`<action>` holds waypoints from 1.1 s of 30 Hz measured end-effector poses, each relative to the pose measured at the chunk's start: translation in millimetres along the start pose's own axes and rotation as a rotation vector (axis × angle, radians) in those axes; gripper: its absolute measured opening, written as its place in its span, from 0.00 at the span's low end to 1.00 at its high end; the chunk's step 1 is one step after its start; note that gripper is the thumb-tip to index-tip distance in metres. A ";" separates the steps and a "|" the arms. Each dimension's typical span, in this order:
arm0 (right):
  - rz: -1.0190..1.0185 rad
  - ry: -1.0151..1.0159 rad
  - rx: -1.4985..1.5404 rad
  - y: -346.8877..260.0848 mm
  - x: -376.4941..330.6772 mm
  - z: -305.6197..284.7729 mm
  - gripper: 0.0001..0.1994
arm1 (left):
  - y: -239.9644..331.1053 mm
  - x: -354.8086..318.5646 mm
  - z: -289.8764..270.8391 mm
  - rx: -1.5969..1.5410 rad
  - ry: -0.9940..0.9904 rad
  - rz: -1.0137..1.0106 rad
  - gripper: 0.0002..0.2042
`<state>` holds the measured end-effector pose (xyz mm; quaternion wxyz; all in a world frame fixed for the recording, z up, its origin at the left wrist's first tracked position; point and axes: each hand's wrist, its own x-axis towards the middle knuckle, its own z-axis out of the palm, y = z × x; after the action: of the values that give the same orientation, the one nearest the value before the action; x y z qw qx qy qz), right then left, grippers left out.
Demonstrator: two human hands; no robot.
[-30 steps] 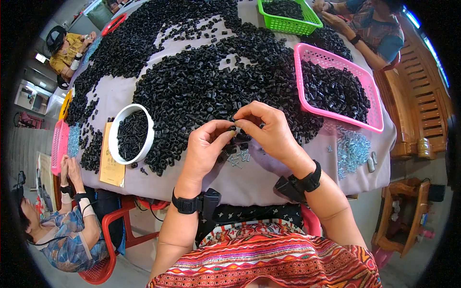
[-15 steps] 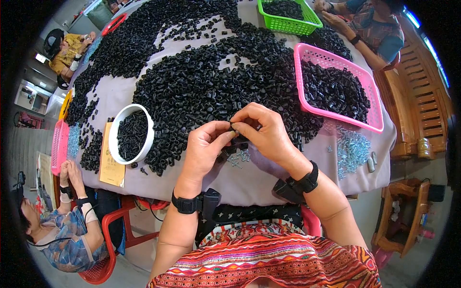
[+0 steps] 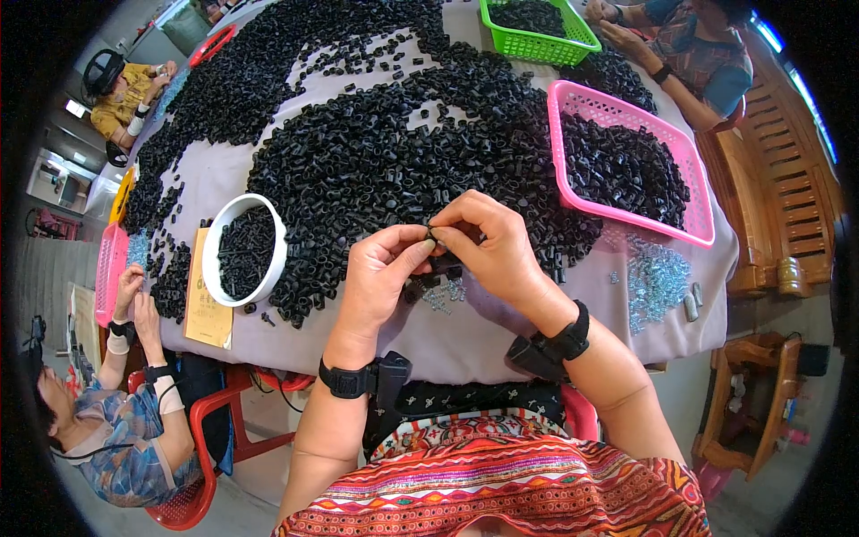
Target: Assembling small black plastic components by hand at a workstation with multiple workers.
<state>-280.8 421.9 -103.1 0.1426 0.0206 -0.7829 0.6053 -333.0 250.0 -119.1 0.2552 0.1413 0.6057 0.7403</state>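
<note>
My left hand (image 3: 376,273) and my right hand (image 3: 495,246) meet fingertip to fingertip over the near edge of a large heap of small black plastic parts (image 3: 376,161). Both pinch one tiny black plastic part (image 3: 431,234), mostly covered by the fingers. Just below the fingertips, a few small clear bluish pieces (image 3: 443,295) lie on the grey tablecloth (image 3: 456,345). A white round bowl (image 3: 280,259) of thin black pieces stands left of my left hand. Beyond my right hand is a pink basket (image 3: 640,226) filled with black parts.
A yellow booklet (image 3: 208,318) lies partly under the bowl. More clear bluish pieces (image 3: 658,282) are spread at the right, beside a small grey cylinder (image 3: 691,309). A green basket (image 3: 546,45) stands at the back. Other people sit at the left and far right.
My hands stay almost in place, with a slight shift of the left fingers. At the lower left, another person's hands have moved apart and up toward the table edge.
</note>
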 end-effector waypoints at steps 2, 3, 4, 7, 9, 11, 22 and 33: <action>-0.037 0.009 -0.037 1.2 -0.1 1.8 0.04 | 0.5 -0.1 -0.5 -0.015 0.015 -0.014 0.08; -0.062 0.007 -0.065 1.0 -0.3 2.6 0.04 | 0.8 -0.5 -0.6 -0.015 0.016 -0.014 0.08; -0.087 0.005 -0.092 0.9 -0.4 3.2 0.03 | 1.3 -1.0 -0.6 -0.018 0.022 -0.016 0.08; -0.158 0.020 -0.142 1.4 -0.3 2.4 0.05 | 2.8 -0.4 0.6 -0.041 0.012 -0.017 0.07; -0.173 -0.006 -0.181 -3.5 -0.2 1.6 0.06 | 3.2 -0.5 0.0 -0.058 0.000 -0.018 0.06; -0.188 -0.033 -0.220 -8.5 0.1 0.4 0.09 | 3.4 -0.7 -0.6 -0.060 0.047 -0.013 0.05; -0.373 -0.126 -0.710 -2.7 -0.1 -2.4 0.14 | -1.1 2.0 5.2 0.039 -0.003 0.058 0.05; -0.369 -0.071 -0.762 0.0 -1.3 -0.5 0.14 | 4.9 -0.6 9.5 0.353 -0.065 0.100 0.12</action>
<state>-279.4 422.2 -103.3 0.2189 0.1271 -0.9382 0.2361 -328.6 256.8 -112.1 0.2086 0.2376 0.7099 0.6293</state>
